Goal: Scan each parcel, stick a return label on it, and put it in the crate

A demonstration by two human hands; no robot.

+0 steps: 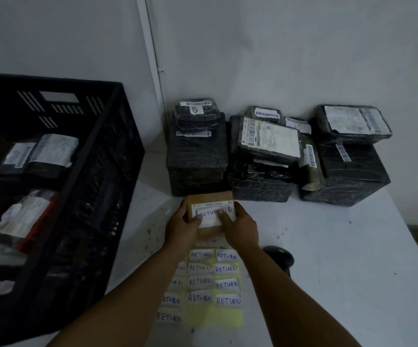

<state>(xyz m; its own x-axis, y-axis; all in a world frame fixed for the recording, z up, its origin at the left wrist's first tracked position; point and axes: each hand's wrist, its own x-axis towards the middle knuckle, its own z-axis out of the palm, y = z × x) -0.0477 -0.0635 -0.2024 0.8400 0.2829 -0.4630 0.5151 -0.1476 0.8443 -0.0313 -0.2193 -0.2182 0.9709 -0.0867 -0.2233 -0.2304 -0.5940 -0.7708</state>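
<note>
1. Nearest the camera, a yellow sheet of RETURN labels (pixel 202 286) lies flat on the white counter (pixel 340 259).
2. Both hands grip a small brown parcel (pixel 210 211) just beyond the sheet: left hand (pixel 181 227) on its left edge, right hand (pixel 240 227) on its right, thumb pressing a RETURN label (pixel 209 213) on top.
3. A black scanner (pixel 280 259) sits beside the right forearm.
4. Black-wrapped parcels (pixel 265 151) are stacked against the wall.
5. A black crate (pixel 107 151) stands at left, holding parcels.

Both arms extended forward; left hand (pixel 181 225) and right hand (pixel 240 227) grips curled, thumbs inward.
</note>
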